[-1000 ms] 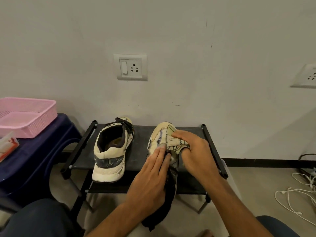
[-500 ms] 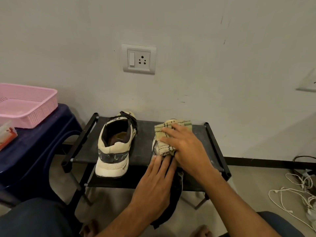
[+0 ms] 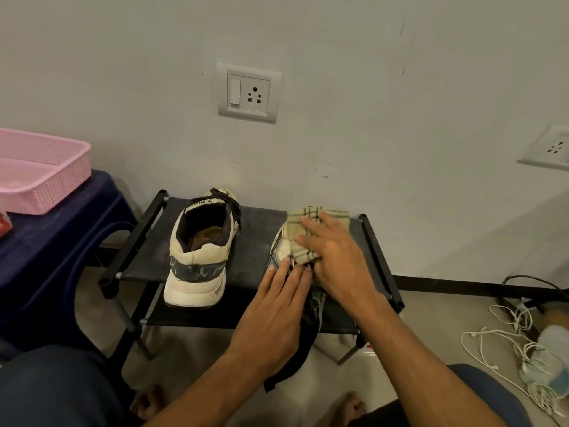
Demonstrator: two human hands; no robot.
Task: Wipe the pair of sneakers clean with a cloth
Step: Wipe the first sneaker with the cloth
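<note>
Two cream sneakers stand on a low black rack [image 3: 252, 229]. The left sneaker [image 3: 200, 251] stands free, heel toward me. The right sneaker [image 3: 281, 251] is mostly covered by a cream checked cloth [image 3: 308, 232] and both hands. My right hand [image 3: 335, 254] presses the cloth flat on the shoe's toe end with straight fingers. My left hand [image 3: 274, 315] rests on the heel part of that shoe, fingers straight, steadying it. A dark part of the shoe or cloth hangs below the rack's front edge.
A pink basket [image 3: 40, 174] sits on a dark blue stool [image 3: 55, 241] at the left. The wall with a socket plate [image 3: 248, 92] is right behind the rack. White cables [image 3: 508, 343] lie on the floor at the right. My knees and feet are at the bottom.
My right hand has pushed the cloth forward along the right sneaker, from its middle to its toe end. My left hand has stayed on the heel part.
</note>
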